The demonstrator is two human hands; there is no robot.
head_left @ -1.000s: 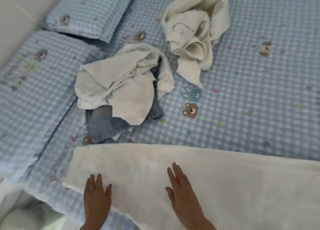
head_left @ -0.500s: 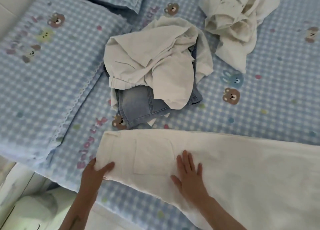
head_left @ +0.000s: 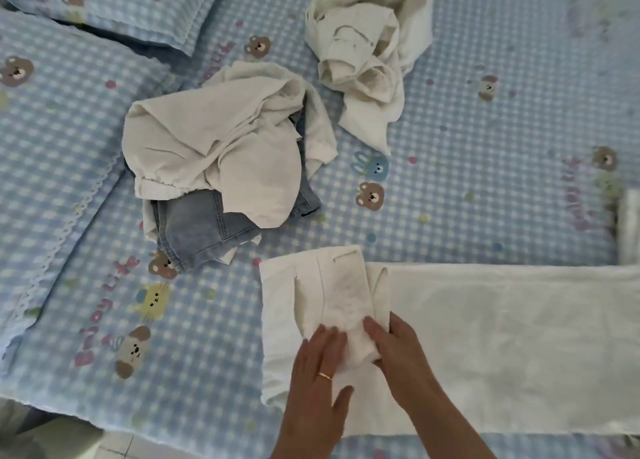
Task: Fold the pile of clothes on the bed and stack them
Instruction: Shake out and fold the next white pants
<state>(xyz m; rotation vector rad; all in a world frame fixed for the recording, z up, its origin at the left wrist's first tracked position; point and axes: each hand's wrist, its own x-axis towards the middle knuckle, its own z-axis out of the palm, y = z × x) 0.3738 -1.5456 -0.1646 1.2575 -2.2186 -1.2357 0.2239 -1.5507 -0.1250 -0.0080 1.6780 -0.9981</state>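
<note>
on checked blue bedsheet (head_left: 485, 181): white trousers (head_left: 502, 337), pillows (head_left: 52, 129).

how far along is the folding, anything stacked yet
Early. No finished stack is in view. In hand: the white trousers, waist end turned over, left hand pressing flat, right hand gripping the fold. Left: the cream garment over the jeans, and the crumpled white garment.

One head-worn wide-angle view looks forward and steeply down onto the bed (head_left: 485, 147). It sits close above the near edge, hands (head_left: 322, 372) at the bottom of the frame.
</note>
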